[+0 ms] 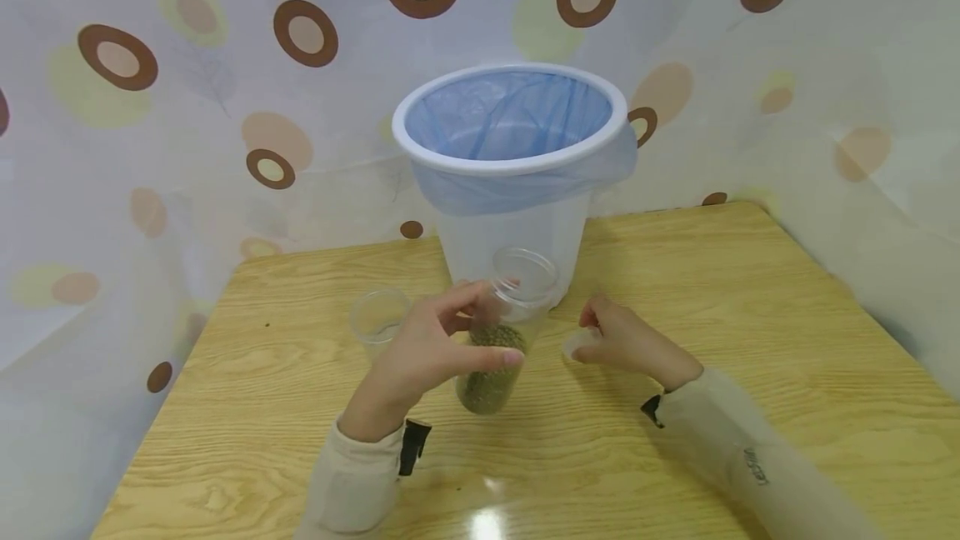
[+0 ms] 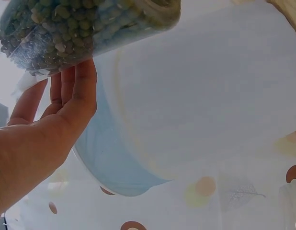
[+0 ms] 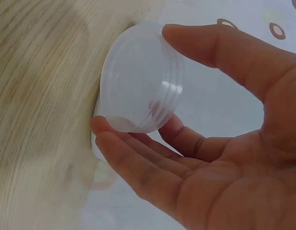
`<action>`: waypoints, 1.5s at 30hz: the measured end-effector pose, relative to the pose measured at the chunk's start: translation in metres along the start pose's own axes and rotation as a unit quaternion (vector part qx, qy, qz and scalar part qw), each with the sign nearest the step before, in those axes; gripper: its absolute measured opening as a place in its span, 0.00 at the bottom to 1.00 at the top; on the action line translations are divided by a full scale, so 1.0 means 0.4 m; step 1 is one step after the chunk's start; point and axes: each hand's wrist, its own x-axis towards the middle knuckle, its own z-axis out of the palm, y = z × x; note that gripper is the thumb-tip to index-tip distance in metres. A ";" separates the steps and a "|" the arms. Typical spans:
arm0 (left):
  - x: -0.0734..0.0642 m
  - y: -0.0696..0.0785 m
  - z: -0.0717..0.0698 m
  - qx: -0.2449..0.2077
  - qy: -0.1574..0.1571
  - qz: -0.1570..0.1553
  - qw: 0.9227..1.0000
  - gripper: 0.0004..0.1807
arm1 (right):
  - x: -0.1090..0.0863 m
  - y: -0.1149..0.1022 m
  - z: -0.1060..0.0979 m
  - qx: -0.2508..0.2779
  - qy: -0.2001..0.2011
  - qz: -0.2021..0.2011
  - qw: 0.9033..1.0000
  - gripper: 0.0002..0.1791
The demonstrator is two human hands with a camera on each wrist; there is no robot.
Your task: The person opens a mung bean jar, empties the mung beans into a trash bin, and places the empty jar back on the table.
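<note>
A clear plastic jar (image 1: pixel 492 361), its lower part filled with small green beans (image 2: pixel 74 24), leans to the right in my left hand (image 1: pixel 427 348). Thumb and fingers grip it around the middle, and its mouth is uncovered. The jar looks raised off the table, though its base is hard to judge. In my right hand (image 1: pixel 630 340) I pinch a translucent screw lid (image 3: pixel 138 79) by its rim, thumb on one side and fingers on the other. The lid is just above or at the tabletop, right of the jar; I cannot tell if it touches.
A white bin (image 1: pixel 510 227) lined with a blue bag (image 1: pixel 517 190) stands behind the jar. Left of my left hand is a clear plastic cup (image 1: pixel 378 319), partly hidden. The wooden table (image 1: pixel 247 407) meets a patterned cloth backdrop (image 1: pixel 202 98). One tiny dark speck lies at the left.
</note>
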 end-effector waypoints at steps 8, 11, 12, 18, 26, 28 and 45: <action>-0.005 0.008 -0.008 -0.003 0.003 -0.019 1.000 0.31 | 0.018 0.014 0.014 -0.018 -0.010 0.026 0.999 0.21; -0.005 0.008 -0.008 -0.003 0.003 -0.018 1.000 0.31 | 0.023 0.017 0.019 -0.018 -0.007 0.028 0.999 0.20; -0.005 0.008 -0.008 -0.003 0.004 -0.017 1.000 0.28 | 0.024 0.017 0.020 -0.020 -0.006 0.029 0.999 0.20; -0.004 0.007 -0.007 -0.002 0.005 -0.007 1.000 0.17 | 0.023 0.008 0.022 -0.018 -0.008 0.039 0.999 0.20; -0.004 0.011 -0.007 -0.004 0.004 -0.008 1.000 0.17 | 0.031 0.017 0.031 -0.015 -0.007 0.044 0.999 0.20; -0.004 0.012 -0.007 -0.002 0.003 -0.009 1.000 0.17 | 0.033 0.022 0.035 -0.016 -0.006 0.038 0.999 0.20; -0.007 0.017 -0.007 -0.013 -0.004 -0.010 1.000 0.18 | 0.047 0.027 0.053 -0.061 0.001 0.033 0.998 0.18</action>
